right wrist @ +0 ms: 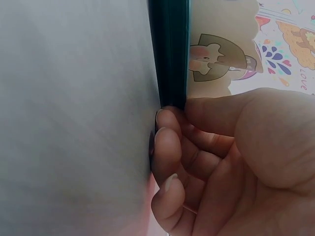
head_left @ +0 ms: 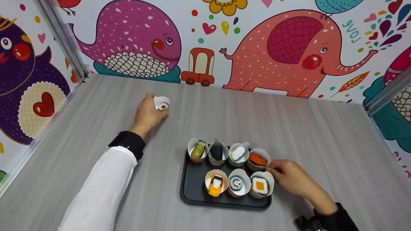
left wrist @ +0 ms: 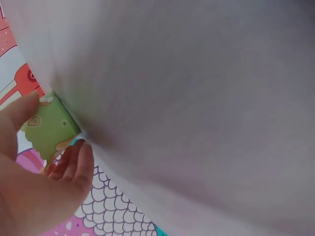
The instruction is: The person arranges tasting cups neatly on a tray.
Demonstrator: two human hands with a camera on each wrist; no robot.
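Note:
My left hand (head_left: 149,114) is at the far left of the table. Its thumb and fingers hold a paper baking cup (head_left: 161,100) with a small toy sushi roll (head_left: 163,106) inside. In the left wrist view the same cup (left wrist: 51,125) shows green with a printed pattern, its base close to the table. My right hand (head_left: 289,176) pinches the right edge of a black tray (head_left: 193,191) between thumb and fingertips, seen closely in the right wrist view, where the tray edge (right wrist: 170,54) stands between the table and a printed cup (right wrist: 211,59).
Several paper cups stand on the tray in two rows. They hold a toy eggplant (head_left: 216,152), orange-topped sushi (head_left: 258,159), a yellow toy car (head_left: 216,185), a round roll (head_left: 236,183) and a square piece (head_left: 260,185), among others. Cartoon-printed walls (head_left: 203,26) enclose the table.

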